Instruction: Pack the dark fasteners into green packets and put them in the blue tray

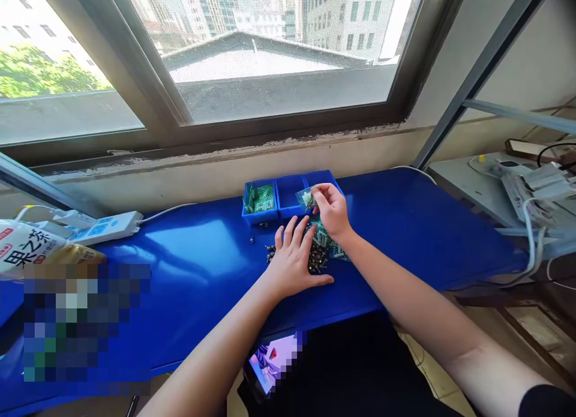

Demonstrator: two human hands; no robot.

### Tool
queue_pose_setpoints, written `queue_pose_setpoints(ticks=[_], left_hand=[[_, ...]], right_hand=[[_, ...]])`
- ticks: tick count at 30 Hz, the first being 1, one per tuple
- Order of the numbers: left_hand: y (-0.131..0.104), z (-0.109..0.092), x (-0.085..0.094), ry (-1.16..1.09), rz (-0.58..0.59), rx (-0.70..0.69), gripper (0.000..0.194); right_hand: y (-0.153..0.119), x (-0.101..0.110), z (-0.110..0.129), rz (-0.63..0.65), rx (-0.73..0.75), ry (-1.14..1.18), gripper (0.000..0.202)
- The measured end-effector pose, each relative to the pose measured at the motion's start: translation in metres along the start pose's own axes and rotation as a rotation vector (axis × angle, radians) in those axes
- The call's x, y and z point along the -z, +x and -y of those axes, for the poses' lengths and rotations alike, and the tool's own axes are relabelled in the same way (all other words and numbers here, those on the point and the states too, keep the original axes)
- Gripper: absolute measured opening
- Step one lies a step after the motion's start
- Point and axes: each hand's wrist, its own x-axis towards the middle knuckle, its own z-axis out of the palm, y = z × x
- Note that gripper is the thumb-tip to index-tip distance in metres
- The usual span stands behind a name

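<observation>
My right hand (pixel 332 212) pinches a small clear plastic bag (pixel 306 197) with small pieces inside, above the front of the blue bins. Fingers spread, my left hand (pixel 292 258) rests over a pile of small dark metal screws (pixel 318 259) on the blue tabletop. Small greenish clear bags (pixel 336 249) lie beside the pile, partly under my right wrist. Behind the hands stands a row of blue bins (pixel 291 213); the left one holds green-tinted clear bags (pixel 263 199), and the middle one shows its bare bottom.
A white power strip (pixel 108 226) and a printed food bag (pixel 27 249) are at the left. A lit phone (pixel 272 363) lies at my lap, below the front edge of the blue table (pixel 418 225). Metal posts stand at both sides, with cables at the right.
</observation>
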Motion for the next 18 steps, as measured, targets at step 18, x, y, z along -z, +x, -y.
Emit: queue_pose_setpoints(ticks=[18], left_hand=[[0.027,0.059,0.006,0.161,-0.198,0.050,0.074]], right_hand=[[0.000,0.001,-0.001,0.045,-0.051,-0.064,0.030]])
